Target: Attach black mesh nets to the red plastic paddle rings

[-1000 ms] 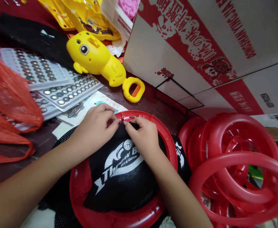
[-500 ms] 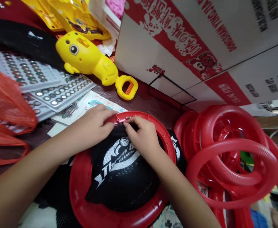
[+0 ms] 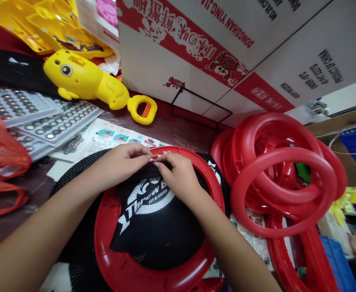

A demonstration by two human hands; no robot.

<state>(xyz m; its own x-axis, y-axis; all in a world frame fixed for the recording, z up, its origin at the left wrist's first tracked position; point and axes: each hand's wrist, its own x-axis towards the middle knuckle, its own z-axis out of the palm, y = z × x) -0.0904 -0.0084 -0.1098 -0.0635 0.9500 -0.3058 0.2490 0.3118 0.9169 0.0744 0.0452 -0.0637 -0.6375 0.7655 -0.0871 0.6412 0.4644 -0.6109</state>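
Note:
A red plastic ring (image 3: 114,259) lies in front of me with a black mesh cloth (image 3: 156,227) printed with white lettering stretched inside it. My left hand (image 3: 121,164) and my right hand (image 3: 178,178) meet at the ring's far rim. Both pinch the edge of the mesh against the rim, fingers pressed together. More black mesh pieces (image 3: 77,170) lie under the ring.
A stack of red rings (image 3: 281,174) stands at the right. A yellow toy (image 3: 86,81) lies at the back left, beside trays of button cells (image 3: 56,123) and a printed sheet (image 3: 111,136). A white and red carton (image 3: 214,48) rises behind. An orange bag (image 3: 1,150) sits left.
My view has swung to the right and down. Both hands stay pinched at the ring's far rim, working the mesh edge with small finger shifts.

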